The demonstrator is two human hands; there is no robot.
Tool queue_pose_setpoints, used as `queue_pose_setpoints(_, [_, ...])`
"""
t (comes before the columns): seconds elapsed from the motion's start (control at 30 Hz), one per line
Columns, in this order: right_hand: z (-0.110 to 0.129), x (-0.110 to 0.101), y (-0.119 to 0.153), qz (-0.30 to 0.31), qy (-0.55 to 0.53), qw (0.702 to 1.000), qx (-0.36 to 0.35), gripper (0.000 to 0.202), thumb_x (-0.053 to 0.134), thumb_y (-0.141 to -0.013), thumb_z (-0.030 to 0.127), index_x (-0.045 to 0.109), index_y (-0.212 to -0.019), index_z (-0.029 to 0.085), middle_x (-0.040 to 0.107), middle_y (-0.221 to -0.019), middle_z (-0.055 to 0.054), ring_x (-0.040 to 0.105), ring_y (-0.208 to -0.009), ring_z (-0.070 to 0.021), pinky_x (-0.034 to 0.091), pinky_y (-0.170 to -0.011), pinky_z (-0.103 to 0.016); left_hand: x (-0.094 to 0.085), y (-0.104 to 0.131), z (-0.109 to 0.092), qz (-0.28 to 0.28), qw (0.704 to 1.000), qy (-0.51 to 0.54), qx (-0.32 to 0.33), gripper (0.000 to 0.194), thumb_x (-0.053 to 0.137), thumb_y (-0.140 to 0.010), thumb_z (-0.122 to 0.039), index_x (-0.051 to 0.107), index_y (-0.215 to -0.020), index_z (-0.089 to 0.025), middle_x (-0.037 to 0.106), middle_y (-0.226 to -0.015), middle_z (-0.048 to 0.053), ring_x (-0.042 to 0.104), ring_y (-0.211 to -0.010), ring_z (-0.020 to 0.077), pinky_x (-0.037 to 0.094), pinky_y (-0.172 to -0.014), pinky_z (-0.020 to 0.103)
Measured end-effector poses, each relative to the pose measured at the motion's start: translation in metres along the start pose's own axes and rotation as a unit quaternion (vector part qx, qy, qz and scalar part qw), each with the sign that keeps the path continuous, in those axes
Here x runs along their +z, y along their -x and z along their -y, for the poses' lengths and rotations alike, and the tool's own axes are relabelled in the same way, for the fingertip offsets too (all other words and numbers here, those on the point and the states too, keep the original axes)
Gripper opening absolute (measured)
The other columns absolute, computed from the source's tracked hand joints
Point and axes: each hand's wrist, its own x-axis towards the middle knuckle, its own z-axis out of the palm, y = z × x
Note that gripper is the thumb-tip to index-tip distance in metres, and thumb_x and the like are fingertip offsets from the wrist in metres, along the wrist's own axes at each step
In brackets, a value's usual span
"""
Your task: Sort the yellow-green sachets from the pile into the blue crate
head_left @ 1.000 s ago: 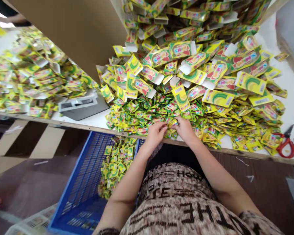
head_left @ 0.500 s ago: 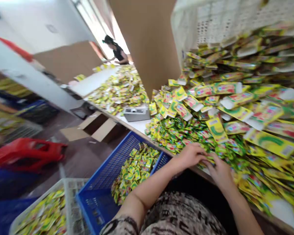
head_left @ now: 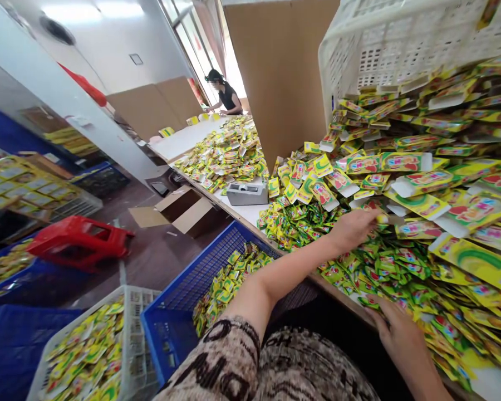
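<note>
My left hand [head_left: 353,229] reaches across the front of the heap, its fingers pinched on a small yellow carton [head_left: 383,219] seen nearly edge-on. Closer to the table edge, my right hand [head_left: 403,333] is curled, with a green sachet [head_left: 368,302] at its fingertips; the inside of the palm is hidden. Loose green sachets [head_left: 394,264] lie between and around both hands. Yellow cartons with printed fruit [head_left: 471,209], several with white flaps standing open, are piled behind and to the right.
A blue crate [head_left: 171,312] of filled packs stands below the table edge, beside a white crate [head_left: 127,334]. A grey tape dispenser [head_left: 247,193], a cardboard sheet [head_left: 284,78] and a tipped white basket [head_left: 342,61] are around the heap. Another person [head_left: 227,94] works at the far end.
My left hand has moved away from my right, up and over to the cartons, and has taken hold of one. My right hand has shifted slightly down and right. The view has swung left.
</note>
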Motion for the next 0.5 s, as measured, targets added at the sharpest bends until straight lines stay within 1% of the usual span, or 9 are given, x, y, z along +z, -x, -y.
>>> queue_pose_setpoints(0.07, [0.007, -0.014, -0.004, -0.103, -0.03, 0.992, 0.06, 0.032, 0.054, -0.091, 0.045, 0.067, -0.104, 0.019, 0.073, -0.095, -0.009, 0.07, -0.083, -0.0247, 0.054, -0.076, -0.036, 0.001, 0.027, -0.016, -0.014, 0.986, 0.116, -0.121, 0.032, 0.055, -0.091, -0.038, 0.062, -0.11, -0.013, 0.065, -0.087, 0.005, 0.059, -0.08, 0.017, 0.048, -0.075, 0.027])
queue_pose_setpoints(0.13, [0.015, -0.029, -0.014, -0.255, -0.048, 0.956, 0.139, 0.034, 0.064, -0.086, 0.04, 0.067, -0.109, 0.016, 0.073, -0.097, -0.012, 0.069, -0.082, -0.0264, 0.054, -0.075, -0.037, 0.009, 0.059, -0.034, 0.033, 0.958, 0.216, -0.185, 0.033, 0.063, -0.085, -0.045, 0.064, -0.093, -0.013, 0.057, -0.073, -0.001, 0.051, -0.068, 0.0125, 0.042, -0.064, 0.022])
queue_pose_setpoints(0.17, [0.018, -0.035, -0.02, -0.307, -0.056, 0.938, 0.151, 0.035, 0.067, -0.084, 0.037, 0.067, -0.11, 0.014, 0.072, -0.098, -0.013, 0.069, -0.083, -0.027, 0.054, -0.075, -0.037, 0.015, 0.073, -0.042, 0.065, 0.943, 0.255, -0.202, 0.033, 0.065, -0.083, -0.045, 0.064, -0.087, -0.013, 0.054, -0.07, -0.002, 0.048, -0.066, 0.0113, 0.04, -0.062, 0.021])
queue_pose_setpoints(0.2, [0.019, -0.04, -0.027, -0.329, -0.056, 0.933, 0.136, 0.034, 0.069, -0.083, 0.034, 0.068, -0.109, 0.014, 0.072, -0.097, -0.013, 0.069, -0.083, -0.0271, 0.054, -0.076, -0.038, 0.022, 0.086, -0.049, 0.092, 0.929, 0.284, -0.218, 0.032, 0.068, -0.081, -0.045, 0.064, -0.084, -0.013, 0.052, -0.068, -0.003, 0.047, -0.066, 0.0107, 0.039, -0.062, 0.02])
queue_pose_setpoints(0.23, [0.019, -0.043, -0.033, -0.32, -0.046, 0.941, 0.101, 0.03, 0.069, -0.083, 0.032, 0.068, -0.107, 0.014, 0.073, -0.095, -0.012, 0.068, -0.083, -0.0265, 0.054, -0.078, -0.038, 0.029, 0.096, -0.054, 0.112, 0.916, 0.305, -0.234, 0.032, 0.069, -0.08, -0.044, 0.064, -0.083, -0.013, 0.051, -0.068, -0.003, 0.046, -0.067, 0.0106, 0.038, -0.062, 0.02])
queue_pose_setpoints(0.3, [0.015, -0.045, -0.042, -0.231, 0.003, 0.973, 0.015, 0.022, 0.064, -0.086, 0.03, 0.069, -0.103, 0.016, 0.073, -0.093, -0.01, 0.068, -0.083, -0.0251, 0.052, -0.081, -0.037, 0.04, 0.109, -0.06, 0.132, 0.894, 0.335, -0.268, 0.031, 0.072, -0.078, -0.043, 0.065, -0.084, -0.014, 0.051, -0.068, -0.003, 0.046, -0.067, 0.0108, 0.038, -0.063, 0.021])
queue_pose_setpoints(0.37, [0.008, -0.044, -0.046, -0.14, 0.05, 0.988, -0.045, 0.024, 0.057, -0.09, 0.03, 0.067, -0.107, 0.017, 0.073, -0.094, -0.009, 0.067, -0.083, -0.0239, 0.051, -0.083, -0.037, 0.046, 0.114, -0.062, 0.131, 0.878, 0.359, -0.289, 0.031, 0.073, -0.077, -0.042, 0.065, -0.087, -0.013, 0.049, -0.067, -0.004, 0.044, -0.067, 0.0103, 0.037, -0.063, 0.021])
queue_pose_setpoints(0.43, [0.004, -0.046, -0.045, -0.095, 0.071, 0.991, -0.061, 0.027, 0.052, -0.092, 0.032, 0.066, -0.109, 0.017, 0.071, -0.095, -0.009, 0.066, -0.084, -0.0234, 0.05, -0.082, -0.037, 0.049, 0.115, -0.06, 0.124, 0.871, 0.375, -0.291, 0.031, 0.075, -0.075, -0.04, 0.064, -0.087, -0.013, 0.045, -0.066, -0.005, 0.041, -0.065, 0.0091, 0.035, -0.062, 0.02])
queue_pose_setpoints(0.5, [0.005, -0.05, -0.044, -0.067, 0.097, 0.992, -0.052, 0.028, 0.048, -0.092, 0.035, 0.066, -0.104, 0.017, 0.07, -0.092, -0.009, 0.064, -0.083, -0.0243, 0.049, -0.079, -0.038, 0.049, 0.116, -0.057, 0.118, 0.874, 0.383, -0.275, 0.031, 0.076, -0.074, -0.038, 0.063, -0.086, -0.013, 0.043, -0.066, -0.006, 0.039, -0.065, 0.0083, 0.033, -0.061, 0.019])
